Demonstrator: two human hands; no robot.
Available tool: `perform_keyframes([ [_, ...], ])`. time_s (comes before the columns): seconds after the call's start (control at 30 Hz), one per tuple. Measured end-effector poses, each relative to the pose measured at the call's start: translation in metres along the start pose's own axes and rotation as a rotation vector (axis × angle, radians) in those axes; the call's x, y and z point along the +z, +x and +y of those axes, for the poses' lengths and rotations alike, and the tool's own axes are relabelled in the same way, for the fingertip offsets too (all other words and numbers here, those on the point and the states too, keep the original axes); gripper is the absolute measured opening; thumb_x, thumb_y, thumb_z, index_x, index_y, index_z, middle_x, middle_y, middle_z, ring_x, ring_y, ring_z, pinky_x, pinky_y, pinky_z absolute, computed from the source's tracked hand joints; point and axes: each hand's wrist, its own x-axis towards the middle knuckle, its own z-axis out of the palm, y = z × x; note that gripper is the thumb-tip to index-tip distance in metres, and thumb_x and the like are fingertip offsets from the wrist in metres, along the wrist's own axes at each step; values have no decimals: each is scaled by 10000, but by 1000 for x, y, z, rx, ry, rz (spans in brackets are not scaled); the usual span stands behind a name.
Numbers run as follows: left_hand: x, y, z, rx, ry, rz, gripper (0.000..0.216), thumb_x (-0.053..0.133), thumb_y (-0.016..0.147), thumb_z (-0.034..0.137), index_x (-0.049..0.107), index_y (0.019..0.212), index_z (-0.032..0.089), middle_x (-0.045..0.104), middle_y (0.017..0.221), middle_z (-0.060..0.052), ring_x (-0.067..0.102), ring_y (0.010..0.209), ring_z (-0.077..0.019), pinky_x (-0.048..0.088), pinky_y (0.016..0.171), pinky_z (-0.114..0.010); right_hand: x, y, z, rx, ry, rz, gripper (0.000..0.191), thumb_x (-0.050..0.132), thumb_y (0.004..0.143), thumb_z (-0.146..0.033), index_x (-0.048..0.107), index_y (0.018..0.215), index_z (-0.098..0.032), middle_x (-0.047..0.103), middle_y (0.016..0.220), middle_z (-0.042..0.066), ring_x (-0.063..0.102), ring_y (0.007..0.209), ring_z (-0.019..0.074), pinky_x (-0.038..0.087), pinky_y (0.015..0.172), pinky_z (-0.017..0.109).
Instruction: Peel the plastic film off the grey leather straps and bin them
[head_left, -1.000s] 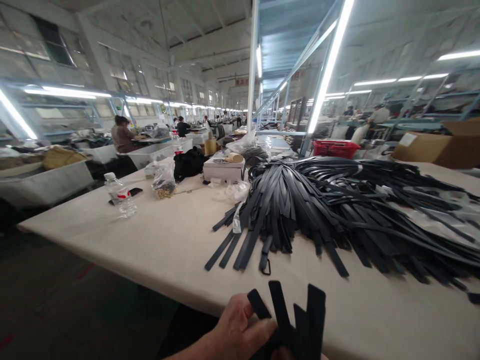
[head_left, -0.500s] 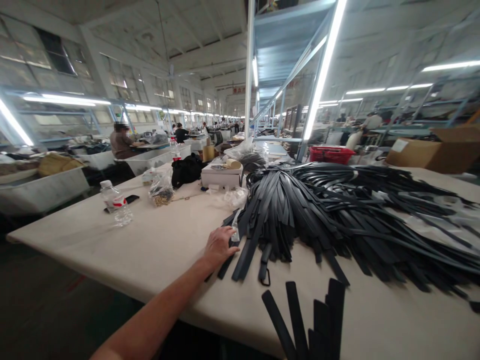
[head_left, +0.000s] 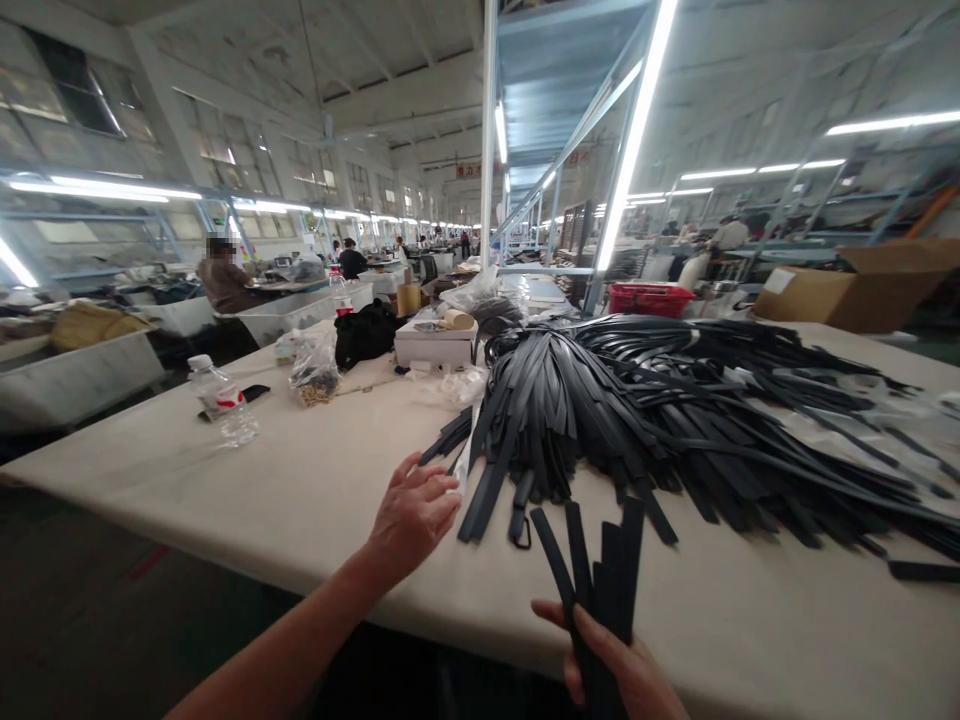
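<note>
Right hand (head_left: 634, 668): grip clamped on a fan of flat, matte black strips (head_left: 628, 565) at the near edge of the beige bench (head_left: 315, 480). Left hand (head_left: 414, 518): fingers curved beside a pale film (head_left: 468, 450) at the heap of glossy black straps (head_left: 551, 400); from here, I cannot tell whether its grip holds anything.

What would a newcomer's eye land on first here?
Probably the large heap of long, flat, black straps sprawled across the beige tabletop. Nearer the viewer, the person's bare right hand grips a small fan of flat black strips. Beyond the heap, a bright red plastic basket stands out.
</note>
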Motion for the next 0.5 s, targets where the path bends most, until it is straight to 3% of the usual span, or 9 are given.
perform_keyframes([
  [0.17,-28,-33,35,133,-7,-32,130,574,884,157,673,889,241,747,977,33,621,1030,-163,159,1168,-399,40,16,-11,-1,-94,-139,582,665,775,-555,692,1100,-73,604,483,7,495,441,81,331,454,180],
  [0.33,-35,-55,61,150,-94,-123,148,552,899,134,666,875,225,744,988,19,628,1012,-154,148,1176,-395,75,31,-12,-48,-254,-215,556,677,725,-571,680,993,-85,599,490,-12,530,447,109,391,484,221],
  [0.43,-38,-66,67,44,-253,-151,113,600,882,214,672,964,245,742,995,-7,648,967,-170,274,1123,-396,80,36,-11,-120,-323,-205,520,685,709,-571,705,895,-86,562,454,-29,491,428,99,371,476,227],
  [0.5,-40,-73,67,-184,-408,-167,213,651,843,324,662,1033,230,731,1008,-53,656,934,-197,424,991,-369,78,37,-11,-172,-378,-176,479,661,737,-551,715,873,-94,539,437,-40,464,416,92,351,464,226],
])
